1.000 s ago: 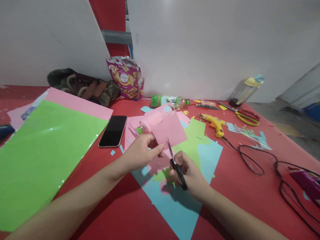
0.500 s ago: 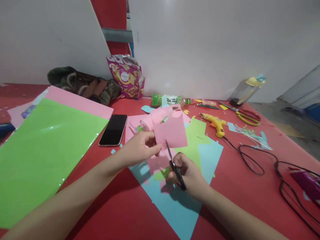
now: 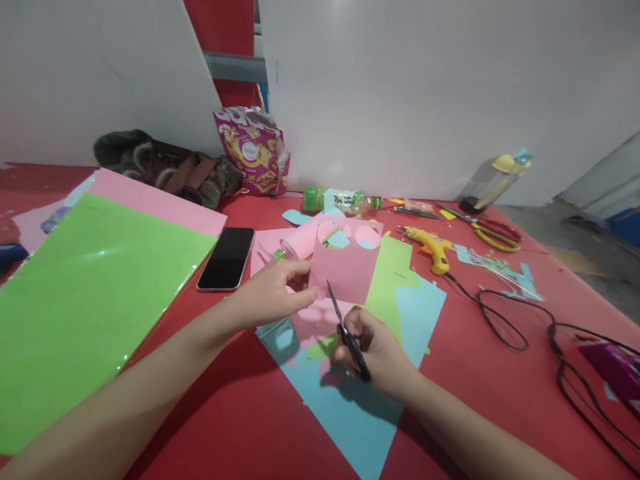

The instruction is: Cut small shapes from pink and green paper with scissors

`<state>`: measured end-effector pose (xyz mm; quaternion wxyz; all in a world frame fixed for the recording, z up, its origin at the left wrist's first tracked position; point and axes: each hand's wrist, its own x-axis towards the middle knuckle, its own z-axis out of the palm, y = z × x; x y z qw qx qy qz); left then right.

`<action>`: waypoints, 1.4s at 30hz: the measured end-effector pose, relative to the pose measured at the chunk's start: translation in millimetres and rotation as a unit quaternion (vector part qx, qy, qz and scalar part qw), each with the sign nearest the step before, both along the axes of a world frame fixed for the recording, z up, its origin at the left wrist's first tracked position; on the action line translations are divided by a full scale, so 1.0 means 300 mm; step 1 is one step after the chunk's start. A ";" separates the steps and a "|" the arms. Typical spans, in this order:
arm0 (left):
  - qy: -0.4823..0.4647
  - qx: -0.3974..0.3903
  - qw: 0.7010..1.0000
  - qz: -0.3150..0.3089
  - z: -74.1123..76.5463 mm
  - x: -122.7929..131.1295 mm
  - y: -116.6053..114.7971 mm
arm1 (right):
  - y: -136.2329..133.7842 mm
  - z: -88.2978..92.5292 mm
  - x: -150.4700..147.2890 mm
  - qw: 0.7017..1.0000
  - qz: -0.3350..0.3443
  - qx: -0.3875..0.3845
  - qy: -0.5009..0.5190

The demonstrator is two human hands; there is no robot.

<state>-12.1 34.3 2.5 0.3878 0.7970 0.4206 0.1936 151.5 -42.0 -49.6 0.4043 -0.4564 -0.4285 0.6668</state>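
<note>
Pinching pink paper [image 3: 345, 275] by lower-left corner, centre of frame: left hand [image 3: 275, 288]. Right hand [image 3: 376, 348] grips black-handled scissors [image 3: 356, 353]. Best hold paper taut, fingertips clear of blades.

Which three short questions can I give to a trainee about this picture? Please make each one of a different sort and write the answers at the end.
1. Multiple choice: what does the right hand hold?
A) a ruler
B) black-handled scissors
C) a paintbrush

2. True or false: the smartphone lies to the left of the yellow hot-glue gun.

3. Fill the gap: the pink paper with round cut-outs is held in the ____ hand.

Key: 1. B. 2. True. 3. Left.
</note>
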 end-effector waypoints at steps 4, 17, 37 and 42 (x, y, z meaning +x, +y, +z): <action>-0.013 -0.010 1.000 -0.002 -0.002 -0.001 0.002 | 0.000 -0.001 -0.001 1.000 0.005 -0.004 0.010; -0.056 -0.045 0.997 0.039 -0.014 -0.003 0.011 | -0.001 -0.006 -0.003 0.997 0.035 -0.017 0.063; -0.059 -0.063 0.996 0.002 0.008 0.002 -0.006 | -0.008 0.010 0.024 0.990 0.107 0.023 0.089; -0.061 -0.093 0.993 -0.027 0.007 0.001 -0.007 | -0.004 0.002 0.026 0.990 0.102 0.041 0.088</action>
